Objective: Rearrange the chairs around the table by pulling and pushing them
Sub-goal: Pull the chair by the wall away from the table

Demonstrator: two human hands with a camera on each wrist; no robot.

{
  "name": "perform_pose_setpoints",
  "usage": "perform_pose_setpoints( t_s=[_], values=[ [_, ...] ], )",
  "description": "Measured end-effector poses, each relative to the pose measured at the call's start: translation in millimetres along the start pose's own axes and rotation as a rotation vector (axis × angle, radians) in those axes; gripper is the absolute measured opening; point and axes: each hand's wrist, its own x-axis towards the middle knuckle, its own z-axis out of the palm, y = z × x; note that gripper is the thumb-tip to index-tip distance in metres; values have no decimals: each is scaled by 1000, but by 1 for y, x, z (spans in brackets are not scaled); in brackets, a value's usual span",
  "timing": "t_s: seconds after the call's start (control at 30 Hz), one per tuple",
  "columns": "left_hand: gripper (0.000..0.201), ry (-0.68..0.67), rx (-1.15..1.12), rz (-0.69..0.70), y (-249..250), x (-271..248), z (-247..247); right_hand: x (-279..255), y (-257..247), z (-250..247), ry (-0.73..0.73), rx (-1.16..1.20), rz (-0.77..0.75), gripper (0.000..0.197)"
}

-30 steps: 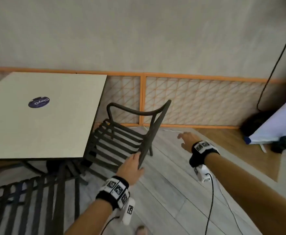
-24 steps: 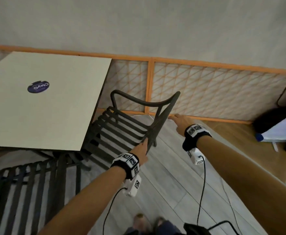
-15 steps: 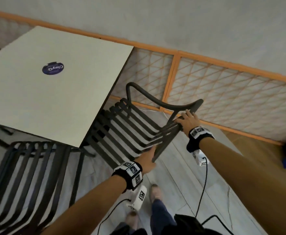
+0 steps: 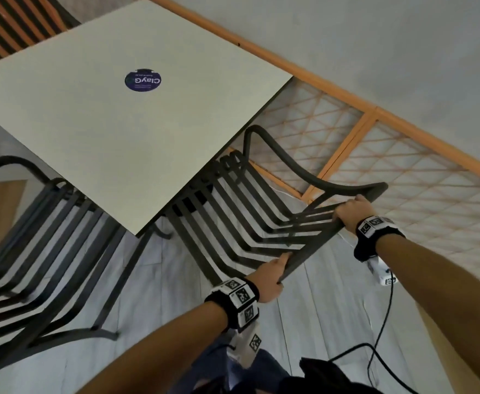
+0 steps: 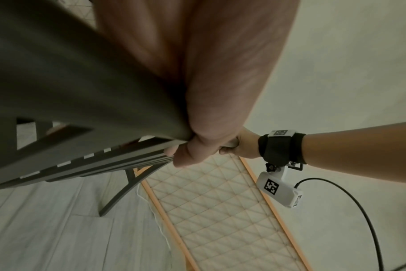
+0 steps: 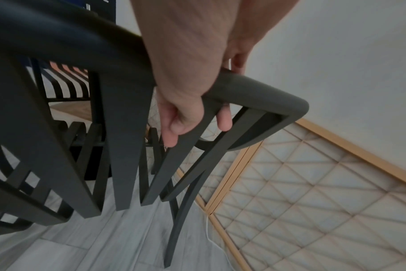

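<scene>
I have both hands on the dark slatted chair (image 4: 250, 211): my left hand (image 4: 267, 280) is wrapped around the near end of its top rail, and my right hand (image 4: 352, 211) curls over the far end by the corner, fingers (image 6: 174, 132) hooked between the back slats. The chair's seat sits tucked under the corner of the pale tabletop (image 4: 91, 132), beside the lattice wall panel (image 4: 403, 177). A second slatted chair (image 4: 42, 251) stands at the tabletop's left.

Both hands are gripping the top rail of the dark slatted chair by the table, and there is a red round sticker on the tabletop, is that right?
Not quite: the sticker on the table is dark blue, as the head view shows. The left hand and right hand do grip the chair.
</scene>
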Motion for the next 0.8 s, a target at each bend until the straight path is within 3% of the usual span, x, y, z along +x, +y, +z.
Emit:
perform_pose_setpoints(
  t_s=[0.43,0.8],
  values=[
    [86,-48,-74,-41,-1,83,-39,98,46,-26,34,-52,-35,16],
    [79,162,-177,-74,11,122,-63,157,72,-55,109,-38,-149,10]
  ],
)
